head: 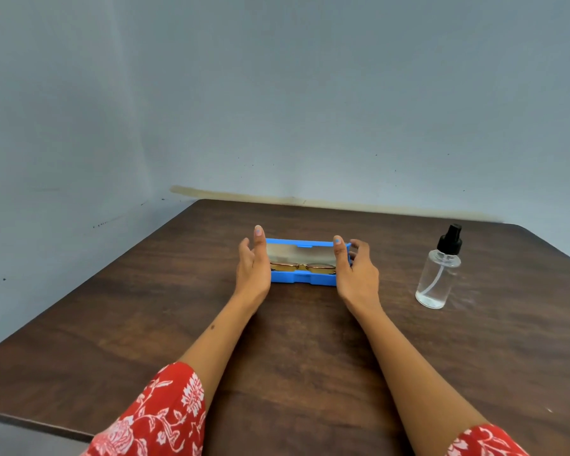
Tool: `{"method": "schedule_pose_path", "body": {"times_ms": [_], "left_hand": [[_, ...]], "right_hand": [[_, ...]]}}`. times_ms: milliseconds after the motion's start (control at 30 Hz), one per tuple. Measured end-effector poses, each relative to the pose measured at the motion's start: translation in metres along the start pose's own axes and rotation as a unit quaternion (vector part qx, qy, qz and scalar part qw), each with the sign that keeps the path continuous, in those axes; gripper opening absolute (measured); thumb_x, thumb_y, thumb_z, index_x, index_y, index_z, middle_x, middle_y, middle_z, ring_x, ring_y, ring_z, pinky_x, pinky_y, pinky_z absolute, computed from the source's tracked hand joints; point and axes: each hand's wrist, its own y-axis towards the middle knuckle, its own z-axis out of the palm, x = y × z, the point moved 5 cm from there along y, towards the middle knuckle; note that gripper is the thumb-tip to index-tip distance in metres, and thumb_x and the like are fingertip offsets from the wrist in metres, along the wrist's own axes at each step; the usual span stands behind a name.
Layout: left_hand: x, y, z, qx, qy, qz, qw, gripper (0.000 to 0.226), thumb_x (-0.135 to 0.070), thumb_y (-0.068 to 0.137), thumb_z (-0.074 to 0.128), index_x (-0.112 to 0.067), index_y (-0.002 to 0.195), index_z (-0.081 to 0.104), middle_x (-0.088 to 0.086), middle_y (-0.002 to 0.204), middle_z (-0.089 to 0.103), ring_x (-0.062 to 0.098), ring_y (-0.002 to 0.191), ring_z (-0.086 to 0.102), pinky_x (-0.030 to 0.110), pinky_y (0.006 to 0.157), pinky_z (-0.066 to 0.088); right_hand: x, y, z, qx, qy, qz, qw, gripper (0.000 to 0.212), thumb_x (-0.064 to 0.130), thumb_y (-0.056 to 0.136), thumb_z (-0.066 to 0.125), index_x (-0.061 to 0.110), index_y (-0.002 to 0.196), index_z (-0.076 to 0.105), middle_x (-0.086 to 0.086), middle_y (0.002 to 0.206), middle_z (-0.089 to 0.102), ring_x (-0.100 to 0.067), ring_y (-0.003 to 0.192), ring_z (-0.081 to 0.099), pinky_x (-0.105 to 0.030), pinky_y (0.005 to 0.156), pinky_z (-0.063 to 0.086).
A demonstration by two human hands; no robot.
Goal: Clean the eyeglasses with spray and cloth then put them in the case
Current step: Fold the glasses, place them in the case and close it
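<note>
**Glasses in open case, hands at both ends**

The eyeglasses point(301, 267) lie folded inside the case point(305, 278), gold-toned thin metal rims with rounded lenses, sitting low against the front wall. The case is a long blue plastic box, hard-edged and rectangular, with a small notch at the middle of the front wall. Its lid stands up behind, showing a pale, matte inner lining and a blue latch tab on the top edge.

I see my left hand point(254, 264) at the left end of the case, thumb pointing up, fingers relaxed and loosely spread; whether it touches the case I cannot tell. My right hand point(354, 268) is at the right end, thumb against the lid's edge, fingers loosely curved behind the end of the case. Both forearms are bare; red sleeves with a white floral print show at the bottom.

Well apart to the right stands the spray bottle point(438, 274), a clear plastic cylinder, upright, black pump cap, thin dip tube visible inside.

The table point(178, 324) is dark brown wood-grain laminate, smooth. Behind it are pale blue-grey walls point(277, 93), scuffed, with a yellowish stain along the table's far edge.
</note>
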Motion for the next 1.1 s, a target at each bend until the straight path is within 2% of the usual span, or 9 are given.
{"method": "schedule_pose_path", "body": {"times_ms": [167, 233, 333, 467, 733, 867, 933, 1000, 1100], "left_hand": [[-0.003, -0.011, 0.019, 0.006, -0.006, 0.01, 1.0, 0.089, -0.073, 0.081, 0.014, -0.006, 0.137, 0.033, 0.017, 0.13, 0.051, 0.03, 0.122, 0.047, 0.044, 0.105, 0.036], [-0.004, -0.017, 0.028, 0.009, -0.012, 0.013, 1.0, 0.086, -0.071, 0.084, 0.015, -0.004, 0.135, 0.035, 0.02, 0.128, 0.051, 0.032, 0.12, 0.048, 0.042, 0.099, 0.038], [-0.005, -0.022, 0.039, 0.004, -0.011, 0.011, 1.0, 0.077, -0.066, 0.088, 0.019, -0.006, 0.131, 0.039, 0.014, 0.119, 0.055, 0.025, 0.111, 0.051, 0.032, 0.087, 0.036], [-0.005, -0.026, 0.05, -0.006, 0.009, 0.014, 1.0, 0.074, -0.066, 0.088, 0.02, -0.008, 0.128, 0.042, 0.007, 0.113, 0.056, 0.021, 0.107, 0.052, 0.031, 0.085, 0.038], [-0.004, -0.033, 0.046, -0.016, 0.049, 0.067, 0.996, 0.06, -0.057, 0.093, 0.025, -0.012, 0.127, 0.046, 0.003, 0.117, 0.054, 0.01, 0.099, 0.045, 0.025, 0.083, 0.034], [-0.005, -0.033, 0.044, -0.017, 0.048, 0.085, 0.995, 0.058, -0.055, 0.094, 0.024, -0.015, 0.13, 0.047, 0.005, 0.125, 0.055, 0.013, 0.107, 0.048, 0.025, 0.087, 0.034], [-0.005, -0.033, 0.044, -0.018, 0.06, 0.094, 0.994, 0.058, -0.055, 0.095, 0.024, -0.017, 0.131, 0.048, 0.005, 0.129, 0.053, 0.017, 0.117, 0.047, 0.026, 0.092, 0.033], [-0.005, -0.033, 0.043, -0.019, 0.078, 0.1, 0.992, 0.058, -0.055, 0.095, 0.023, -0.017, 0.128, 0.051, 0.001, 0.123, 0.055, 0.016, 0.116, 0.047, 0.028, 0.093, 0.034], [-0.006, -0.032, 0.041, -0.024, 0.079, 0.099, 0.992, 0.055, -0.054, 0.095, 0.025, -0.014, 0.113, 0.058, 0.001, 0.101, 0.058, 0.018, 0.105, 0.054, 0.027, 0.082, 0.037]], "right_hand": [[-0.008, -0.004, -0.026, -0.04, -0.011, 0.0, 0.999, 0.062, 0.061, 0.089, 0.036, 0.014, 0.13, 0.041, -0.009, 0.118, 0.058, -0.02, 0.1, 0.052, -0.033, 0.083, 0.039], [-0.011, -0.005, -0.035, -0.06, -0.02, 0.003, 0.998, 0.061, 0.06, 0.09, 0.036, 0.013, 0.128, 0.042, -0.009, 0.117, 0.059, -0.023, 0.102, 0.054, -0.035, 0.083, 0.038], [-0.016, -0.009, -0.046, -0.083, -0.033, 0.008, 0.996, 0.06, 0.06, 0.09, 0.036, 0.012, 0.125, 0.043, -0.01, 0.112, 0.061, -0.029, 0.102, 0.056, -0.035, 0.079, 0.039], [-0.021, -0.014, -0.06, -0.103, -0.051, 0.009, 0.993, 0.062, 0.062, 0.089, 0.034, 0.01, 0.122, 0.043, -0.011, 0.104, 0.062, -0.025, 0.089, 0.057, -0.033, 0.07, 0.039], [-0.02, -0.021, -0.065, -0.095, -0.07, 0.01, 0.993, 0.059, 0.058, 0.092, 0.034, 0.012, 0.128, 0.04, -0.012, 0.116, 0.059, -0.031, 0.102, 0.057, -0.036, 0.077, 0.041], [-0.021, -0.021, -0.065, -0.085, -0.047, -0.004, 0.995, 0.057, 0.059, 0.092, 0.032, 0.023, 0.137, 0.037, -0.008, 0.124, 0.057, -0.026, 0.112, 0.054, -0.037, 0.085, 0.042], [-0.021, -0.021, -0.065, -0.078, -0.052, -0.009, 0.996, 0.054, 0.059, 0.093, 0.031, 0.027, 0.136, 0.041, -0.006, 0.122, 0.058, -0.023, 0.111, 0.054, -0.036, 0.084, 0.042], [-0.021, -0.022, -0.066, -0.078, -0.056, -0.009, 0.995, 0.052, 0.059, 0.093, 0.03, 0.026, 0.13, 0.047, -0.006, 0.116, 0.061, -0.022, 0.104, 0.056, -0.032, 0.078, 0.041], [-0.02, -0.023, -0.068, -0.081, -0.049, -0.002, 0.995, 0.051, 0.059, 0.093, 0.03, 0.026, 0.124, 0.05, -0.001, 0.107, 0.061, -0.021, 0.097, 0.057, -0.03, 0.075, 0.038]]}}
